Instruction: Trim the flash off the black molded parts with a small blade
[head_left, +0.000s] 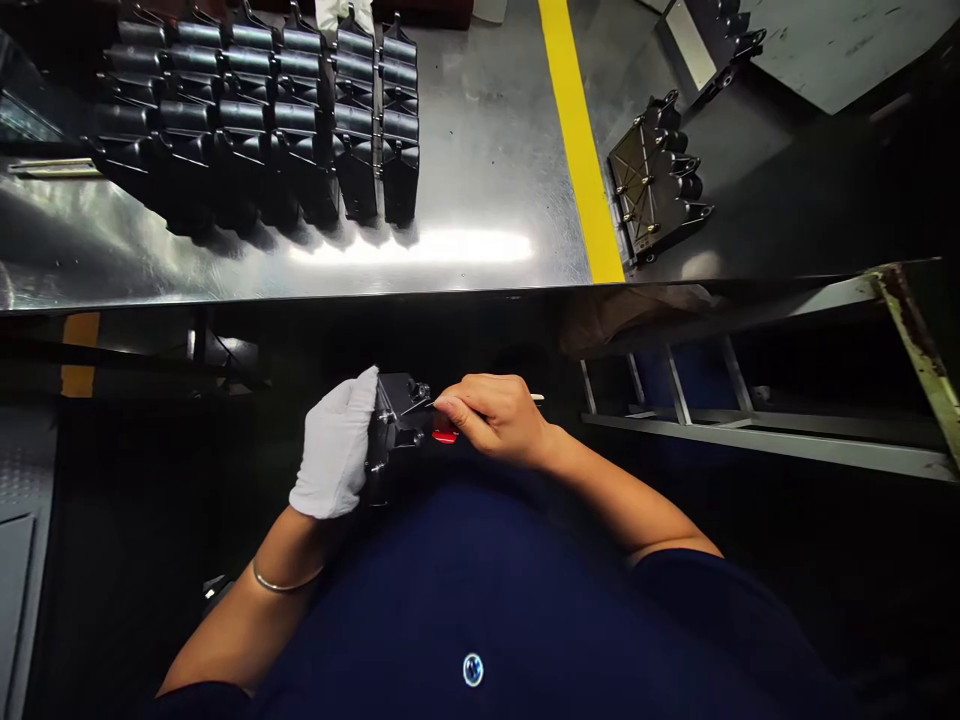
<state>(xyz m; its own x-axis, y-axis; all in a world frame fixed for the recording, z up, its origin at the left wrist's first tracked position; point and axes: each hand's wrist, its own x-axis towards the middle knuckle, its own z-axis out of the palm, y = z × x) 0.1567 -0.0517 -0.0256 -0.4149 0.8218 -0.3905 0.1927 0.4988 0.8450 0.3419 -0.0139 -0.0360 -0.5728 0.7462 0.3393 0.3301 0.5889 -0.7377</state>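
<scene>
Part: black moulded housing (397, 425) w/ metal bushings, held in mid-air below the table edge, just in front of the person's torso.
Long axis: approx. front-to-back, slightly tilted, lower end toward the body; bushing lugs directed to the person's R, at the tool.
L hand: white-gloved L hand (335, 445) is wrapped on the housing's L side; fingers closed on it, held firmly, fingertips hidden.
R hand: bare R hand (491, 420) is kept close beside the housing; fingers (454, 405) pinched narrow on a thin pointed tool (416, 405).
Tool: tip directed at the housing's upper face, white shaft seen past the knuckles; contact at tip cannot be told.
Red item: small red piece (445, 433) seen just under the R fingers, against the housing; kind cannot be told.
L wrist: thin metal bangle (283, 580) worn.
Torso: navy top (472, 570) w/ round badge (472, 670).
Table: stainless steel table (487, 170) ahead, yellow stripe (577, 140) painted across it.
Rows: black housings (247, 120) stood in tight rows, L of stripe, long axes toward near edge.
R of stripe: single housing (652, 180) laid face up, brass-coloured inserts seen; another (724, 40) at top, partly cut off.
Under table, R: metal shelf frame (750, 420), rusty upright (919, 360).
</scene>
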